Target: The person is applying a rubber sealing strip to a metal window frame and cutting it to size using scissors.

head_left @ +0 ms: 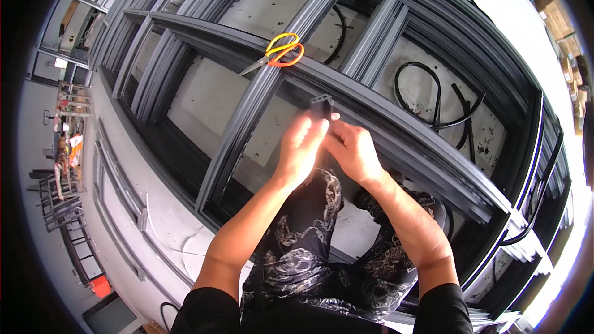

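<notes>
Both hands meet over an opening in the stacked dark grey window frames (247, 124). My left hand (300, 148) is closed in a pinch on a small black strip piece (322, 106) with a ridged, profiled end, smeared by motion. My right hand (356, 149) is closed against the same piece, its fingertips touching those of the left. The fingers hide the lower part of the piece. Just beyond, a pair of scissors (281, 53) with yellow and orange handles lies slightly open across a joint of the frames, its blades pointing left.
Loops of black rubber strip (416, 65) lie inside a frame opening at the right. Another black strip (550, 173) hangs over the frames' right edge. Grey frame parts (114, 192) lie on the floor at the left. Cardboard boxes (557, 21) stand far right.
</notes>
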### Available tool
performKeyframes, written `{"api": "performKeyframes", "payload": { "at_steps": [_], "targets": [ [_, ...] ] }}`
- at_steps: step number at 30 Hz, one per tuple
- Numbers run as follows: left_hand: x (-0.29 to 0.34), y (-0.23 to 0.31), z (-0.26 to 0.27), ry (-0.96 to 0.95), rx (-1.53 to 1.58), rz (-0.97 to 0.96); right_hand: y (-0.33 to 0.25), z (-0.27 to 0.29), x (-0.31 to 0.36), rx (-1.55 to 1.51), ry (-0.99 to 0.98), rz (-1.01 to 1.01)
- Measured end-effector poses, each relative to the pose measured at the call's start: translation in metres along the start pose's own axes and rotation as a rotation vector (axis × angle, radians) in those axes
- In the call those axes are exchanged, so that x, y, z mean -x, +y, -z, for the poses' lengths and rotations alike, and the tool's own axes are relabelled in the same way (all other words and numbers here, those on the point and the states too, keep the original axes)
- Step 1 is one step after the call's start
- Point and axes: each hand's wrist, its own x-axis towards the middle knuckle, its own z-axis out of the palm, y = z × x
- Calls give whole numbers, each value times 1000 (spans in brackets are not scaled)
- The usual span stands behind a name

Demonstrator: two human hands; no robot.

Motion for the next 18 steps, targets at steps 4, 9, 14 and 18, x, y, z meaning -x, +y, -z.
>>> {"api": "performKeyframes", "payload": {
  "at_steps": [4, 9, 14, 18],
  "targets": [
    [-6, 22, 26, 34, -37, -86, -9, -3, -18, -171, -46, 227],
    [-14, 64, 69, 102, 97, -160, -24, -13, -49, 107, -30, 560],
    [-33, 70, 95, 383, -36, -46, -23, -42, -123, 180, -57, 990],
    [-37, 84, 121, 464, -216, -127, -29, -73, -159, 60, -116, 1053]
  ]
}}
